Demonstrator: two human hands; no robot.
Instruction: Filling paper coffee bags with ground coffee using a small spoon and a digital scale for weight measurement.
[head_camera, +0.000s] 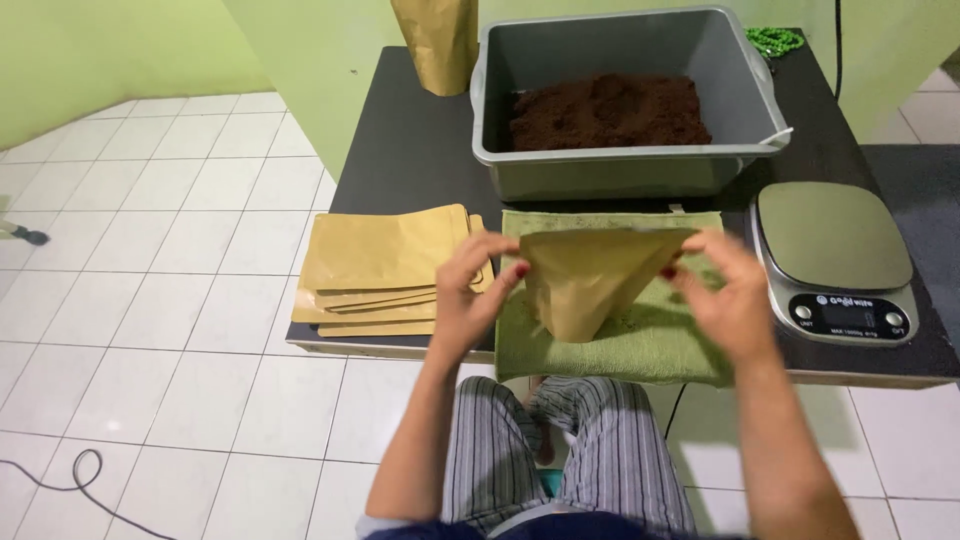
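Left hand (470, 290) and right hand (725, 295) each pinch a top corner of the pouch (590, 275), held over the towel (640, 345) on the bench (400, 150)

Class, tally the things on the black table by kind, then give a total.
Brown paper pouches: 1 held, 1 standing, plus a flat stack, number unclear
Grey tub: 1
Green towel: 1
Kitchen scale: 1
Green beads: 1
Total: 5 kinds
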